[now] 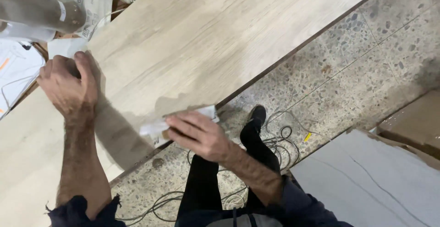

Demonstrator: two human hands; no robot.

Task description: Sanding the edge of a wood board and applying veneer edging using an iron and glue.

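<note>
A long pale wood-look board (197,39) lies slantwise in front of me. My right hand (195,133) presses a crumpled white cloth or paper (156,127) flat on the board's near edge. Darker damp-looking smears show on the board just above the cloth. My left hand (68,85) rests at the board's far edge, fingers curled over it, next to a white sheet (64,47). Nothing else is in that hand.
A grey cylindrical can or bottle (36,7) and printed plastic bags (89,2) lie at the top left. Below the board is a speckled terrazzo floor (366,48) with loose wires (279,140) near my foot. A pale slab in cardboard (366,181) lies at the lower right.
</note>
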